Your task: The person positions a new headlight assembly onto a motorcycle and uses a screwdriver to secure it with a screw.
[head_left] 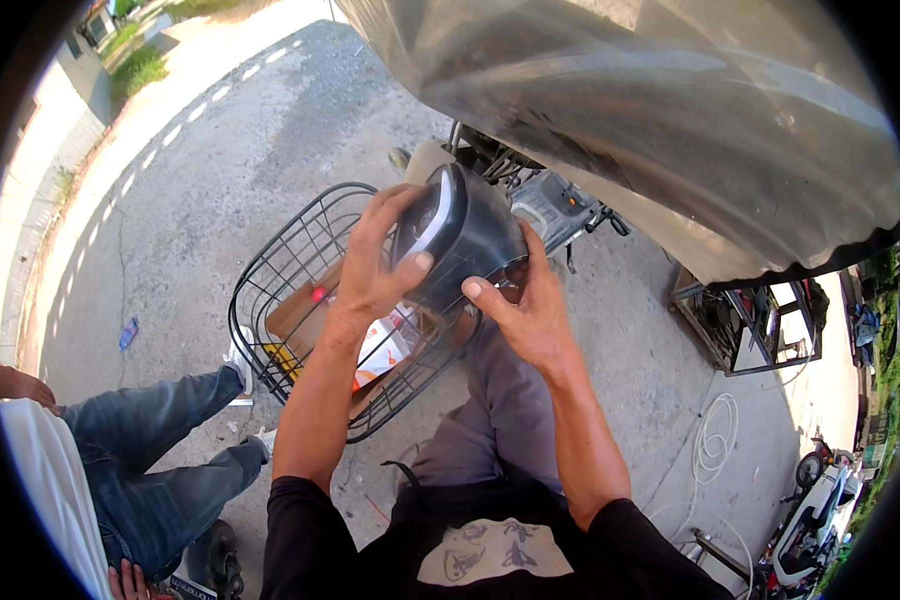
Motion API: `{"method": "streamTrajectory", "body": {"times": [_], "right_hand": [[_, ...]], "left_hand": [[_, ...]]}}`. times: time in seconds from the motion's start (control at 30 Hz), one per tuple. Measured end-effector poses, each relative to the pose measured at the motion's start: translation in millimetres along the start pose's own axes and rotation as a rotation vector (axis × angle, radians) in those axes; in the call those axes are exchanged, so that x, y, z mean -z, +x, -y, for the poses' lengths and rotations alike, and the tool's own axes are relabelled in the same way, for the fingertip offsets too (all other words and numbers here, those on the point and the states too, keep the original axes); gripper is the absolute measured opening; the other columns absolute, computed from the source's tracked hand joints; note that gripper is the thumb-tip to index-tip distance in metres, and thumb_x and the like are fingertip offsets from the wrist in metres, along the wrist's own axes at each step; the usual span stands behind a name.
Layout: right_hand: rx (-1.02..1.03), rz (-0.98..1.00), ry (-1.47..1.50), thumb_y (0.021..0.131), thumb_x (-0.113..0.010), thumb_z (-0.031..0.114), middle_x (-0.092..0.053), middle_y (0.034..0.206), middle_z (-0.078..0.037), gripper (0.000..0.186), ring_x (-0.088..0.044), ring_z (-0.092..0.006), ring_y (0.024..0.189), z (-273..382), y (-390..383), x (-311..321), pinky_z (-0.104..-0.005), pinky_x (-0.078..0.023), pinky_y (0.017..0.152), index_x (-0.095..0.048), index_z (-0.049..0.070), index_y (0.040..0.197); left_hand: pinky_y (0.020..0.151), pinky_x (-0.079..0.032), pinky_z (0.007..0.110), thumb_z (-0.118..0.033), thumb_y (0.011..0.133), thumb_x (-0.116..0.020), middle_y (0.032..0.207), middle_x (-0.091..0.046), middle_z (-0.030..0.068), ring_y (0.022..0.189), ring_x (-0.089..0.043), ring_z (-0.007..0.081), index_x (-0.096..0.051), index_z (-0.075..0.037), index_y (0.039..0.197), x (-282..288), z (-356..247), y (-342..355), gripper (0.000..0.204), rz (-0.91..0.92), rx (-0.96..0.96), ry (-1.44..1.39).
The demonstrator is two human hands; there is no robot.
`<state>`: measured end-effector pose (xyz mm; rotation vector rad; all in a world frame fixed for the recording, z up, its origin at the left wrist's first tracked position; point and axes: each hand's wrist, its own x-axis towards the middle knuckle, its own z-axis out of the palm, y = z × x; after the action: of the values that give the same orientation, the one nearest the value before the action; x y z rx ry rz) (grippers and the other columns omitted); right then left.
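Observation:
My left hand (388, 265) grips the left side of a black plastic housing (462, 230) with a curved silver strip. My right hand (520, 295) holds its right side, thumb at the lower edge and fingers around the back. The housing is over a wire basket (253, 295) on the front of a two-wheeler (560, 200), whose grey deck and cables show behind it. In the basket lie cardboard (300, 313), a white box (380, 350) and small red and yellow items, partly hidden by my left arm.
A person in jeans (160, 430) stands at my left. A dusty plastic canopy (650, 100) hangs over the upper right. At right are a metal rack of items (750, 320), a coiled hose (712, 430) and a parked scooter (810, 525). A blue object (128, 333) lies on the concrete.

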<state>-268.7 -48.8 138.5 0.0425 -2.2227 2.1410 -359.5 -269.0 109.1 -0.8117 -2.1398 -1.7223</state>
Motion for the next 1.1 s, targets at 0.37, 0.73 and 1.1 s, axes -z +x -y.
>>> {"method": "streamTrajectory", "body": {"times": [0.37,0.73,1.1], "right_hand": [[0.033,-0.009,-0.223,0.082,-0.099,0.025,-0.061,0.152,-0.029,0.119,-0.072,-0.0323,0.128,1,-7,-8,-0.0412,-0.061,0.105,-0.027,-0.009,0.17],[0.185,-0.087,-0.266,0.076,-0.104,0.025,-0.054,0.16,-0.03,0.124,-0.061,-0.0346,0.145,-21,-1,-8,-0.0427,-0.052,0.12,-0.03,-0.011,0.169],[0.048,-0.077,0.045,0.075,-0.106,0.022,-0.053,0.161,-0.023,0.125,-0.06,-0.0309,0.144,-23,-2,0,-0.0468,-0.052,0.121,-0.029,-0.008,0.169]], "left_hand": [[0.13,-0.032,0.049,-0.076,0.087,-0.071,0.163,-0.048,0.024,0.156,-0.045,0.0369,-0.04,0.005,0.167,2,1,-2,0.117,0.152,0.069,-0.184],[0.124,-0.037,0.048,-0.072,0.073,-0.082,0.154,-0.047,0.0224,0.146,-0.049,0.0365,-0.04,0.006,0.166,-8,12,-1,0.129,0.029,0.004,-0.072],[0.115,-0.046,0.046,-0.061,0.068,-0.092,0.139,-0.052,0.0201,0.131,-0.057,0.0358,-0.047,0.006,0.155,-24,11,2,0.118,-0.039,0.013,-0.069]]}}
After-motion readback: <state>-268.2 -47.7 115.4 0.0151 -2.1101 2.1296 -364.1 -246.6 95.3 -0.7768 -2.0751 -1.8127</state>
